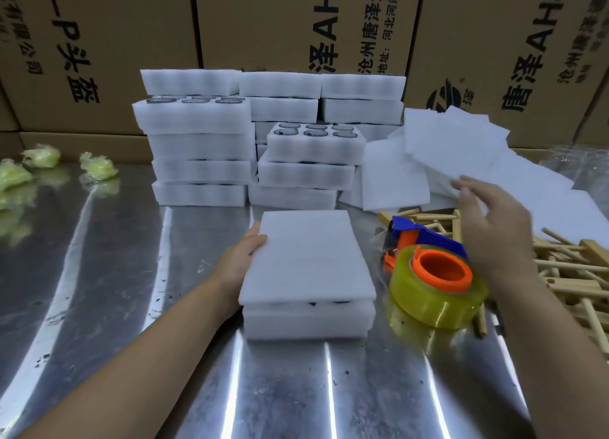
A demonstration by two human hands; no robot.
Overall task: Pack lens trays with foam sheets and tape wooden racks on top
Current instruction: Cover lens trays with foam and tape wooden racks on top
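A white foam lens tray (309, 321) lies on the metal table in front of me, covered by a foam sheet (306, 257). My left hand (239, 257) holds the left edge of that sheet and tray, thumb on top. My right hand (494, 231) hovers with relaxed fingers over the loose pile of foam sheets (438, 148) at the right, its fingertips near a sheet's edge; it looks blurred. A tape dispenser (431, 273) with a yellow-clear roll sits right of the tray. Wooden racks (573, 273) lie heaped at the far right.
Stacks of foam lens trays (204, 148) stand behind, some showing round lenses (316, 130). Cardboard boxes (296, 19) form a wall at the back. Crumpled yellow-green plastic bits (43, 156) lie at the left on the shiny metal table (99, 306).
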